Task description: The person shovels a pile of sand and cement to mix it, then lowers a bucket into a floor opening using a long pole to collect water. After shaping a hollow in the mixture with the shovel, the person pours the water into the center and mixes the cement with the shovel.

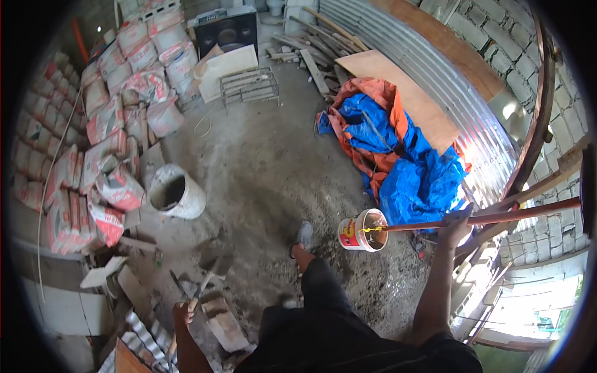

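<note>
My left hand [183, 313], at lower left, is closed around the handle of a shovel [204, 283]. The shovel's blade rests low over the grey, gritty floor. Out to the right, my right hand [457, 227] is wrapped around a long reddish-brown pole [522, 212]. The pole's inner end reaches over a white and red bucket [354, 233], where a yellow cord [374, 229] shows at the rim. Whether the cord ties pole and bucket together, I cannot tell. A concrete block [225, 324] lies beside my left hand.
Stacked cement bags [102, 152] line the left side. A large pale bucket [186, 202] stands near them. Crumpled blue and orange tarpaulin [416, 186] lies right of centre, by corrugated sheeting [463, 118]. A wire rack [250, 87], a speaker box [227, 31] and scrap lumber [314, 71] are farther back.
</note>
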The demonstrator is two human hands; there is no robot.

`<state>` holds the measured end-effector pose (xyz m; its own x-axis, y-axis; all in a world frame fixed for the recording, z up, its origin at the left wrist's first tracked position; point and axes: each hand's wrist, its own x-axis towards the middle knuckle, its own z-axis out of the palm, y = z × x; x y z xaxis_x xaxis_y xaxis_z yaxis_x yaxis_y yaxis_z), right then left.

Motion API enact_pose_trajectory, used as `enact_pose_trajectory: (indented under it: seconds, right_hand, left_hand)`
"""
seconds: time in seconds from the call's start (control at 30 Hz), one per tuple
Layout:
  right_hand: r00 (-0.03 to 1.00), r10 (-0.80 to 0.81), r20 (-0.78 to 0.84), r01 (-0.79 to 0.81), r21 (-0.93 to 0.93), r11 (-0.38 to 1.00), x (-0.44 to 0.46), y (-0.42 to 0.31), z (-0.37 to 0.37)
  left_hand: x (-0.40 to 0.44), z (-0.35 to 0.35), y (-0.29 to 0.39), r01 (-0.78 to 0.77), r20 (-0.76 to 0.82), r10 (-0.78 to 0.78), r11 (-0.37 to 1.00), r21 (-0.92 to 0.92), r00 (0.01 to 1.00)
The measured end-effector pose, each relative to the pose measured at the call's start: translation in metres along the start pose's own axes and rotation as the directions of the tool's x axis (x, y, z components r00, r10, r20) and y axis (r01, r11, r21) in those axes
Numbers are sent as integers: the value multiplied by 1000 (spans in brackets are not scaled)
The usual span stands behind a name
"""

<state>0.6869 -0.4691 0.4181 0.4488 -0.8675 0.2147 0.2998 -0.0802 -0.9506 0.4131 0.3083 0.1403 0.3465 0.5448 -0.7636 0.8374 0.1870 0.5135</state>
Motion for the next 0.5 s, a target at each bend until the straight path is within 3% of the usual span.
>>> enact_pose_trajectory:
  seconds: [0.07, 0.13, 0.2, 0.27, 0.37, 0.47, 0.5]
  right_hand:
    - [1000, -17, -9, 17, -30, 999, 22, 37, 47]
    - [1000, 19, 18, -19, 39, 999, 52, 75, 94]
    - [999, 29, 26, -29, -11, 1000, 68, 112, 139]
    - [1000, 10, 16, -8, -103, 995, 93, 147, 180]
    - [997, 70, 31, -64, -176, 982, 127, 182, 228]
    - [981, 123, -151, -152, -201, 968, 160, 231, 267]
    - [978, 162, -135, -183, -164, 969, 167, 239, 272]
  left_hand:
    - [19, 16, 31, -53, -73, 55, 998, 32, 996]
    - [70, 10, 38, 50, 27, -49, 999, -17, 998]
    - [98, 10, 58, 191, 182, -157, 964, -186, 971]
    - [66, 61, 104, 197, 27, -200, 977, 79, 979]
    - [56, 131, 179, 211, -10, -215, 946, 245, 976]
    - [53, 196, 266, 187, 70, -201, 968, 167, 977]
    - [59, 211, 294, 173, 138, -200, 967, 190, 970]
